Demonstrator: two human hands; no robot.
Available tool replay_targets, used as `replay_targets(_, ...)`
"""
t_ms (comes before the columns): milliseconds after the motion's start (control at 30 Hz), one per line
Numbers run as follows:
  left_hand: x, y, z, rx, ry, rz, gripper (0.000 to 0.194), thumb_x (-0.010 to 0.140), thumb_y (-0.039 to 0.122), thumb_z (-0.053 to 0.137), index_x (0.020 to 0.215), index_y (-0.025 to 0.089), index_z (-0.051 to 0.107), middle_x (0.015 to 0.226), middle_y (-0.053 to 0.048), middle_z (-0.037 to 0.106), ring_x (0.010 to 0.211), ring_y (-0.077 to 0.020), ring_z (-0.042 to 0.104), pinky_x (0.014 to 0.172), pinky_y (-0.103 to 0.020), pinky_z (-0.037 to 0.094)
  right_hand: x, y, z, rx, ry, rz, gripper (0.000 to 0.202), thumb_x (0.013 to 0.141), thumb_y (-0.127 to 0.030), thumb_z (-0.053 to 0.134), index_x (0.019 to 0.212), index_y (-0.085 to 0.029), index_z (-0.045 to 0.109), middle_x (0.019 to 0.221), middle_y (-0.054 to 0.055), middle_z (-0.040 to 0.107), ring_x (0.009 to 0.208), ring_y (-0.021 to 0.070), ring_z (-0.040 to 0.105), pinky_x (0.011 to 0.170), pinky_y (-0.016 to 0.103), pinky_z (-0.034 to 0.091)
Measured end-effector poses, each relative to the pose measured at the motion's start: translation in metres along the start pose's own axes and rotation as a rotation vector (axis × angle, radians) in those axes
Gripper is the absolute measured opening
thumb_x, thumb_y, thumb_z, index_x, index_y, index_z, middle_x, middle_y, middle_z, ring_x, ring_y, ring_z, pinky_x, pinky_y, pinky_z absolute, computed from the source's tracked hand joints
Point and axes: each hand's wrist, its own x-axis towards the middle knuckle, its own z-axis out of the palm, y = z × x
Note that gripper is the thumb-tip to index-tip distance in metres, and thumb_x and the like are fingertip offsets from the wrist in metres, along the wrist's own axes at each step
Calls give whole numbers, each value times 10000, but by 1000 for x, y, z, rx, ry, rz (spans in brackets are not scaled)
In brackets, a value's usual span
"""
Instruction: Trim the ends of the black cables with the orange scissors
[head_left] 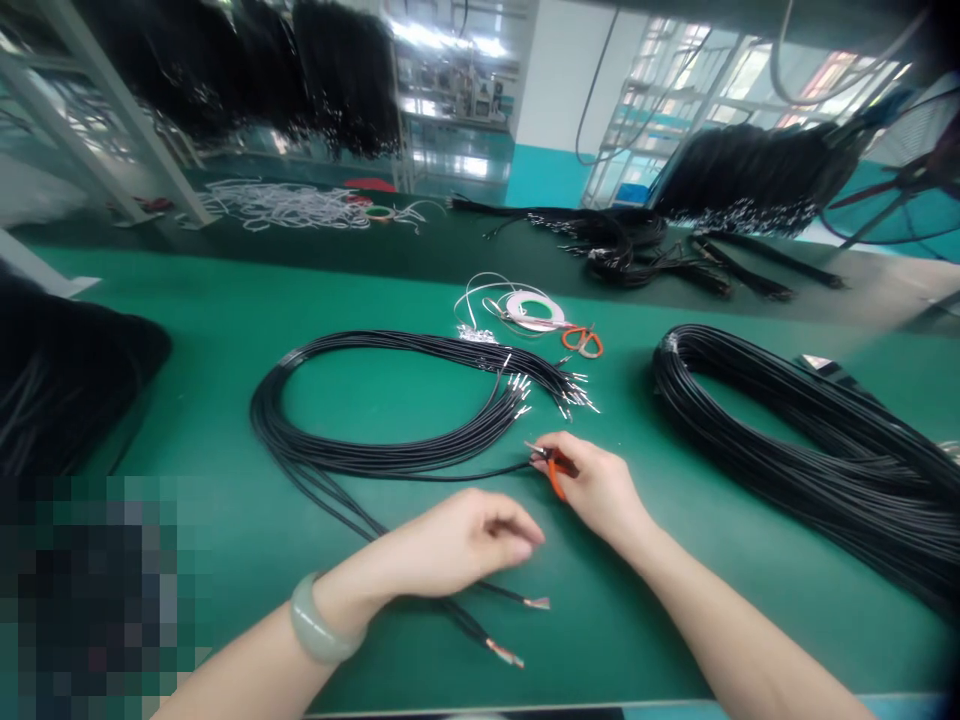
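Note:
My right hand [600, 482] is closed around a pair of orange-handled cutters [556, 472], whose metal jaws point left. The end of one black cable [480, 474] reaches the fingers of that hand; whether they pinch it is unclear. My left hand [480, 540] hovers over the mat with its fingers loosely curved, thumb apart, and nothing visible in it. Beneath the left forearm run a few cables, with stripped ends [504, 652] showing coloured wires near the front edge. Behind both hands lies a looped bundle of black cables [390, 452] with pale, bared tips.
A larger coil of black cable [780, 450] lies at the right. Orange-handled scissors [583, 342] and a roll of white tape or cord [534, 310] sit behind the bundle. More black cables [615, 240] and white strips [285, 203] rest at the back. Dark cables fill the left edge.

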Motion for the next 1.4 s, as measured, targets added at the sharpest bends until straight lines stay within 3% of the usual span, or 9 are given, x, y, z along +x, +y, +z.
replay_targets(100,11,-5,-2,197,431,174,175,880,184,518,959,199,674,1000,-48,703,924,-189,648,849,-308,502,1,0,1,6,-13,-34,267,838,-120,517,1036,-275,609,966,13,721,843,188,678,724,277,513)
replay_targets(200,19,-12,-1,383,573,281,240,894,125,473,1014,212,661,1083,-49,682,1045,-198,591,976,-348,436,2,1,0,5,-39,-84,336,796,-66,490,1032,-274,609,997,24,714,884,201,667,751,290,505)
replay_targets(333,22,-18,7,515,517,289,305,923,151,456,1174,220,613,1155,-57,660,1068,-221,557,986,-384,413,0,0,-4,37,-48,-131,306,805,-70,487,1021,-260,590,980,30,705,881,207,663,748,299,507)
replay_targets(433,20,-14,11,491,526,233,266,911,222,521,1149,215,639,1065,-70,656,1000,-235,567,920,-382,435,-6,-6,-7,132,-61,-153,249,842,-98,504,1015,-264,574,964,29,698,859,203,655,744,304,507)
replay_targets(600,16,-10,16,164,485,195,210,911,260,514,940,223,718,889,-40,620,831,-185,601,759,-290,475,-16,-25,-9,316,-45,-183,159,879,-180,573,1002,-279,587,931,33,708,810,198,660,731,295,521)
replay_targets(800,24,-24,20,-231,463,64,199,871,339,555,859,154,628,736,-13,620,602,-131,566,601,-252,454,-17,-27,5,467,-3,38,160,851,-341,653,960,-256,572,907,48,733,813,201,703,720,259,556)
replay_targets(933,26,-29,21,-254,460,62,238,834,349,594,875,119,636,717,-18,601,602,-122,529,586,-244,432,-17,-18,13,502,40,54,189,845,-373,642,944,-230,568,813,29,726,742,166,707,689,200,554)
replay_targets(1200,23,-26,19,-287,421,54,305,807,400,613,843,100,649,675,-15,569,561,-107,497,572,-245,419,-21,-13,12,384,76,-107,142,832,-330,656,935,-246,608,811,-9,732,706,119,705,665,121,535)
replay_targets(1400,22,-23,20,-294,452,48,298,802,381,627,858,90,659,690,-24,587,559,-100,504,559,-232,410,-24,-15,22,474,138,81,250,821,-452,646,958,-247,604,848,15,752,775,148,727,689,136,543)
